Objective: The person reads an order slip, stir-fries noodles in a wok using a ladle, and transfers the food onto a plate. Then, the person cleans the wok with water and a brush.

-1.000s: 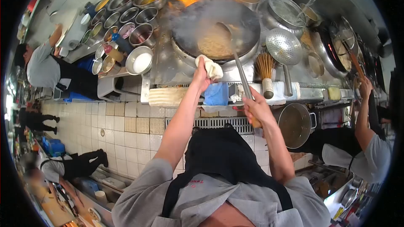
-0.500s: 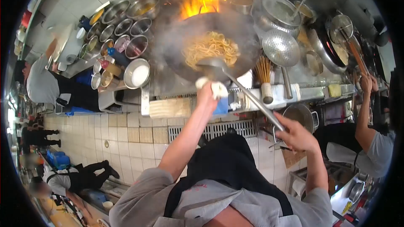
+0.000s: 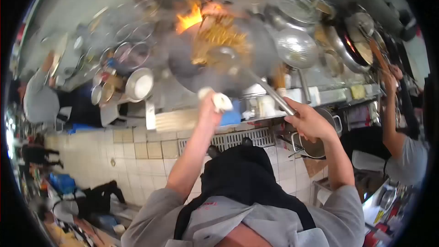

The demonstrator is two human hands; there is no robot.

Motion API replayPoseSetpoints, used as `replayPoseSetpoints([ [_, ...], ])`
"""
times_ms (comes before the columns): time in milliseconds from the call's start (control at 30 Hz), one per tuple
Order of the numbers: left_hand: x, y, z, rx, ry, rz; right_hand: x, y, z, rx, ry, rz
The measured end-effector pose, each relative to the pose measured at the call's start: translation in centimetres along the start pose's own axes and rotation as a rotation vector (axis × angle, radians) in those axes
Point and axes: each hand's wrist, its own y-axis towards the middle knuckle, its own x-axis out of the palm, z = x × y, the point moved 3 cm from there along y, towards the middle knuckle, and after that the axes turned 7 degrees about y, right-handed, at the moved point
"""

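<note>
My left hand is closed around a pale folded cloth at the near rim of a large dark wok; whatever grip lies beneath the cloth is hidden. My right hand grips the long handle of a metal ladle. The ladle's bowl sits over the wok, against the near side of the brown noodles, blurred by motion. These noodles are bunched toward the wok's far side. Orange flames rise at the far left rim, with smoke around.
Right of the wok are a perforated strainer and a bamboo brush. A white-filled bowl stands left among several metal bowls. A large pot is below my right hand. Co-workers stand on both sides; one person's hands hold a wooden handle.
The noodles have shifted toward the wok's far side, and the ladle and my right hand have moved forward and left. Flames at the back look smaller. The whole view has shifted slightly.
</note>
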Motion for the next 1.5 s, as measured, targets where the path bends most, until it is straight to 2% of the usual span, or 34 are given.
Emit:
replayPoseSetpoints([
  [33, 0.3, 2.7, 0.7, -0.032, -0.010, -0.130, -1.1, 0.1, -0.2, 0.018, -0.014, -0.043],
  [67, 1.7, 3.5, 1.3, -0.023, 0.060, -0.101, -1.8, 0.9, 0.1, 0.077, -0.094, -0.029],
  [100, 0.3, 5.9, 0.3, 0.033, 0.089, -0.194, -1.9, 2.2, -0.5, 0.037, -0.200, 0.063],
  [133, 1.7, 3.2, -0.3, 0.016, 0.079, 0.036, -1.4, 5.7, 4.2, -0.369, -0.341, 0.216],
  [200, 0.5, -0.1, -2.1, 0.010, 0.130, 0.083, 0.2, 5.1, 2.9, -0.096, -0.385, 0.245],
  [233, -0.2, -0.9, -2.7, 0.022, 0.162, 0.137, 1.0, 5.1, 3.6, -0.112, -0.337, 0.230],
  [300, -2.2, 0.2, -1.7, 0.034, 0.216, -0.069, 2.8, 5.0, 4.6, -0.288, -0.256, 0.329],
  [367, -0.9, 3.0, 1.1, -0.112, 0.012, -0.332, 2.7, 3.9, 3.0, -0.267, -0.055, 0.268],
  [433, 0.2, 5.8, 2.8, 0.060, 0.192, 0.031, 1.4, 3.9, 5.4, -0.340, 0.096, 0.466],
  [467, 0.7, 6.7, 3.2, 0.018, 0.207, 0.027, 0.1, 3.9, 7.9, -0.396, 0.014, 0.672],
  [533, -0.6, 8.3, 4.3, -0.069, 0.201, 0.000, -2.5, 2.7, 14.8, -0.208, 0.260, 0.937],
  [567, -0.7, 8.6, 4.4, -0.064, 0.200, -0.072, -4.0, 2.3, 19.6, -0.176, 0.267, 1.097],
  [633, -2.1, 10.1, 4.8, -0.031, 0.179, -0.041, -7.7, 2.7, 31.0, 0.015, 0.138, 1.441],
  [700, 0.1, 9.2, 4.5, 0.004, 0.247, 0.106, -12.3, 4.4, 40.3, 0.256, -0.060, 1.468],
  [767, 0.4, 8.8, 4.4, 0.005, 0.189, 0.175, -16.8, 7.0, 47.1, 0.439, -0.256, 1.354],
  [900, 0.0, 8.3, 4.8, -0.081, 0.133, 0.148, -22.2, 10.6, 55.0, 0.666, -0.484, 1.082],
  [967, 1.5, 7.6, 4.1, -0.075, 0.151, 0.131, -23.2, 11.3, 56.0, 0.658, -0.369, 1.019],
  [1067, 1.7, 7.3, 4.1, -0.132, 0.085, 0.112, -23.1, 11.1, 56.1, 0.556, -0.356, 1.026],
  [1167, 2.4, 7.0, 3.8, -0.025, 0.171, 0.115, -23.8, 11.5, 57.8, 0.615, -0.308, 0.964],
  [1200, 1.7, 7.4, 4.1, -0.101, 0.102, 0.108, -24.0, 11.2, 57.7, 0.593, -0.309, 0.971],
  [1267, 2.2, 7.1, 3.9, -0.065, 0.124, 0.134, -24.3, 11.1, 57.3, 0.538, -0.316, 0.981],
  [1500, 1.8, 7.4, 3.7, 0.001, 0.122, 0.174, -24.8, 10.8, 57.7, 0.580, -0.342, 0.951],
])
